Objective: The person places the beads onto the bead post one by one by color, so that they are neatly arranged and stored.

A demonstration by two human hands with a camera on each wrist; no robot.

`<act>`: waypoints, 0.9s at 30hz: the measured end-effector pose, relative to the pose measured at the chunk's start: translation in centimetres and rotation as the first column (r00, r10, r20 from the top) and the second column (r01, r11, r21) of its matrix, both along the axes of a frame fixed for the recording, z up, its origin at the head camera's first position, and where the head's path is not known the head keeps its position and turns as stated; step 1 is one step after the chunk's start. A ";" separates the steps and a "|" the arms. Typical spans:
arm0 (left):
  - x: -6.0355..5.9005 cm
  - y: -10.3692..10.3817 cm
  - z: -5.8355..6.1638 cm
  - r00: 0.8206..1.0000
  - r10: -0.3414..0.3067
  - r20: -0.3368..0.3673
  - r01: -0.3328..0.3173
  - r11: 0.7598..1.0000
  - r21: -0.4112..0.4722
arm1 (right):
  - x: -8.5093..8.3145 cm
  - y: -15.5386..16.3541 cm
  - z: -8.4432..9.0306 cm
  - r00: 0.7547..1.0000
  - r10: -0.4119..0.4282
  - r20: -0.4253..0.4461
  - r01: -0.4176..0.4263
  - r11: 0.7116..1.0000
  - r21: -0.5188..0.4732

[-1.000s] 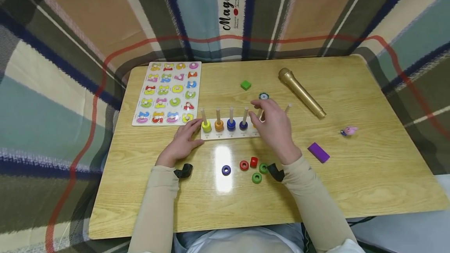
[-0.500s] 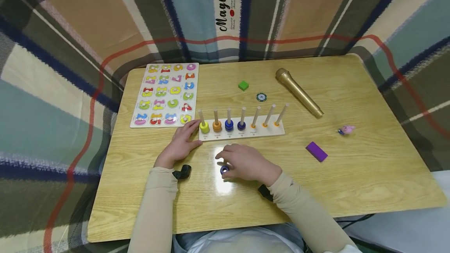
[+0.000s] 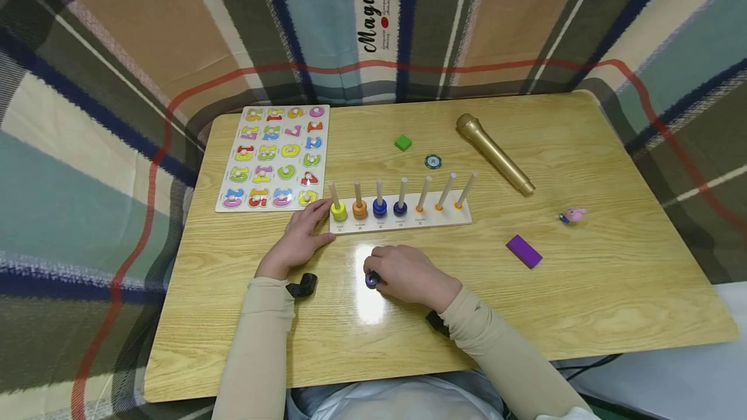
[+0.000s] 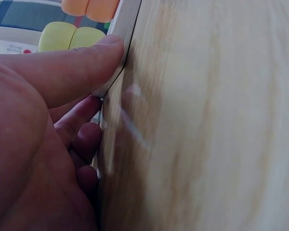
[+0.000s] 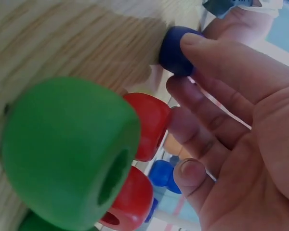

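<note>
The right hand (image 3: 408, 274) lies low on the tabletop (image 3: 583, 290), its thumb and fingers pinching a blue ring (image 3: 371, 279) that sits on the wood just in front of the peg board (image 3: 403, 218); in the right wrist view the thumb presses against the blue ring (image 5: 176, 50), and a green ring (image 5: 70, 151) and two red rings (image 5: 149, 127) lie close under the palm; the left hand (image 3: 297, 238) rests flat with relaxed fingers, its fingertips against the left end of the peg board beside the yellow ring (image 3: 338, 212); the left wrist view shows the thumb (image 4: 72, 67) lying along the board's edge; on the board, the first four pegs carry a yellow, an orange ring (image 3: 359, 209) and two blue ones, the other three stand bare; a number puzzle (image 3: 274, 155) lies behind the left hand; a green cube (image 3: 403, 142), a round token (image 3: 433, 161), a gold microphone (image 3: 493, 153), a purple block (image 3: 523, 251) and a small pink figure (image 3: 574, 214) are spread well apart farther back and to the right.
</note>
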State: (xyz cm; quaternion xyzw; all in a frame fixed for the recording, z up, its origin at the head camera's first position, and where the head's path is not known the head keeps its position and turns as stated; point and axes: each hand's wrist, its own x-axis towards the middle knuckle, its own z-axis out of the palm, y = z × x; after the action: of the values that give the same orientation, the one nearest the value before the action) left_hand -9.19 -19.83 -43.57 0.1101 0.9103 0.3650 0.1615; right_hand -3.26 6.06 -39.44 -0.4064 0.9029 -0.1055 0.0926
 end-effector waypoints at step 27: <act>0.1 0.0 0.1 1.000 0.007 0.015 -0.007 1.000 -0.005 | -4.8 3.2 3.7 0.748 -0.662 0.055 0.494 0.499 -0.712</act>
State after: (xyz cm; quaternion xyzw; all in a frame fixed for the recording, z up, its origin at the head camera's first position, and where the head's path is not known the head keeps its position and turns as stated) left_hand -9.11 -19.85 -43.48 0.1038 0.9103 0.3642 0.1671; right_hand -8.10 9.22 -35.71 -0.0910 0.8832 -0.4101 -0.2087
